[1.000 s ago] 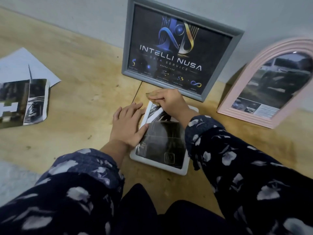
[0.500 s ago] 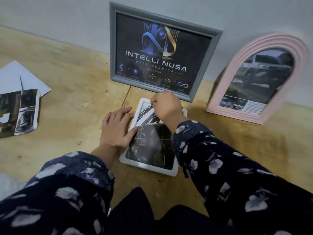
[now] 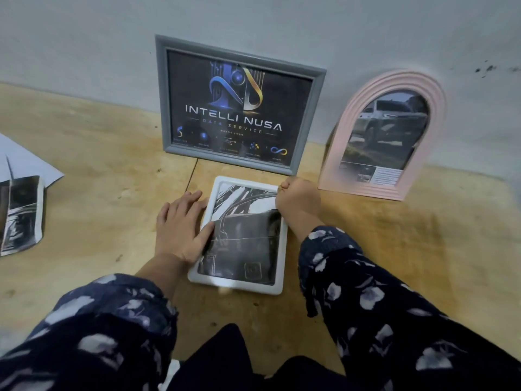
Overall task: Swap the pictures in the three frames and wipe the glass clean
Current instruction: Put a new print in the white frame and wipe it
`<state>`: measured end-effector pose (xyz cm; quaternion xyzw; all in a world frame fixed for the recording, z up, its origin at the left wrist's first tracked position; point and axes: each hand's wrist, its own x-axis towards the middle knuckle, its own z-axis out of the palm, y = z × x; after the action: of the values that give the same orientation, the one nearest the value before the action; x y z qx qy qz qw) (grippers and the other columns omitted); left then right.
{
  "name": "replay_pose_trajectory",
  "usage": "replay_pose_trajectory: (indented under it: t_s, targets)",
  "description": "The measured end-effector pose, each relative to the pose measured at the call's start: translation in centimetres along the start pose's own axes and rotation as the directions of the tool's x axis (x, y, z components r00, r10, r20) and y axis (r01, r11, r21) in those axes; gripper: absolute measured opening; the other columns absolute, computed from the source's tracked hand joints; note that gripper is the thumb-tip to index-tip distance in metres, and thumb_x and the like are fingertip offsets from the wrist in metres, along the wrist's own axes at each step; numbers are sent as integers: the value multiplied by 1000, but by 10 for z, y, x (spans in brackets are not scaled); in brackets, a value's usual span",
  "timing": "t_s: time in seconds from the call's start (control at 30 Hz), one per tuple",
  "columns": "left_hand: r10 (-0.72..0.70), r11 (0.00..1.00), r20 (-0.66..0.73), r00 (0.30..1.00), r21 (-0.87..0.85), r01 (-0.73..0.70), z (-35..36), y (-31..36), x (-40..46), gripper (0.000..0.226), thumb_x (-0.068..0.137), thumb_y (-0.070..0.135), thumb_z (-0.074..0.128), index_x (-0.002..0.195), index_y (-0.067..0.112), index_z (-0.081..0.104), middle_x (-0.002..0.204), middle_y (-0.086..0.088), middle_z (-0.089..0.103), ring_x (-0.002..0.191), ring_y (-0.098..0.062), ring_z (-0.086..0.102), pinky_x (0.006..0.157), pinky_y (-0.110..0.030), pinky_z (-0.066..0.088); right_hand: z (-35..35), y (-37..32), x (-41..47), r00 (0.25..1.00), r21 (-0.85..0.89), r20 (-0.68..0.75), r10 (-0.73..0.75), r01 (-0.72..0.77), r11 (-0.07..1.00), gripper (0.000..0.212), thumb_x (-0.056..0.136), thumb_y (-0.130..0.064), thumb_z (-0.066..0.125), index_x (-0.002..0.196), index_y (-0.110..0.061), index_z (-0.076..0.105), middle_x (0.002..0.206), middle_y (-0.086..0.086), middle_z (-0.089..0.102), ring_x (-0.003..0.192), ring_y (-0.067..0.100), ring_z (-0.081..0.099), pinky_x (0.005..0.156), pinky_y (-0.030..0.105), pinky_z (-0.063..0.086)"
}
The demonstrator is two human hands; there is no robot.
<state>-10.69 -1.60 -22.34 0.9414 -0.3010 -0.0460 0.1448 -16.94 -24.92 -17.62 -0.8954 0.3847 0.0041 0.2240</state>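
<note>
The white frame [image 3: 238,285] lies flat on the wooden table [image 3: 98,193], just in front of the grey frame [image 3: 317,119] and left of the pink frame [image 3: 358,114]. The left hand [image 3: 180,227] still presses flat on its left edge, fingers straight. The right hand [image 3: 297,200], curled into a fist, has moved from the top middle to the top right corner; what it grips cannot be told.

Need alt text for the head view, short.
A person's left hand presses flat on a white frame lying on a wooden table while the fisted right hand works its right edge. A grey frame and pink arched frame lean against the wall.
</note>
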Motion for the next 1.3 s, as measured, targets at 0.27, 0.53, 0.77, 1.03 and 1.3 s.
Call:
replay_pose_trajectory:
  t_s: [0.27,0.53,0.77,1.03,1.3]
  targets:
    - [-204,883,21,979,-428,193,-21,30,-6,32,96,36,48,125,26,45,125,-1,62,115,-26,57,97,-38,39,0,-12,-10,960,348,-7,280,-260,900,27,90,-23,55,113,-27,69,120,-1,66,105,25,61,86,28,47]
    - [-576,388,-44,816,-893,226,-72,6,-6,17,103,26,39,119,23,35,77,0,58,57,-18,53,59,-35,46,-13,-98,-16,995,522,91,48,-89,848,25,86,-31,58,108,-33,70,116,-12,68,99,20,62,82,28,47]
    - [-756,404,-240,609,-903,146,-130,-78,-12,22,102,25,40,124,20,38,83,0,53,69,-16,53,70,-32,41,20,-188,-44,960,558,198,-199,56,828,24,83,-28,66,107,-27,73,114,-9,70,105,19,63,91,31,51]
    - [-801,500,-372,468,-846,183,-219,-236,-11,21,101,26,39,121,19,38,86,-7,56,72,-25,53,71,-37,42,75,-276,-72,792,520,427,-436,179,835,19,90,-17,61,104,-19,73,95,5,72,69,16,63,61,24,50]
    - [-787,413,-323,526,-909,60,-260,-312,24,16,100,27,41,116,27,38,76,-3,57,59,-19,52,64,-36,42,154,-329,-84,737,61,509,-445,485,873,32,89,-28,42,113,-26,62,120,8,58,103,36,59,91,38,50]
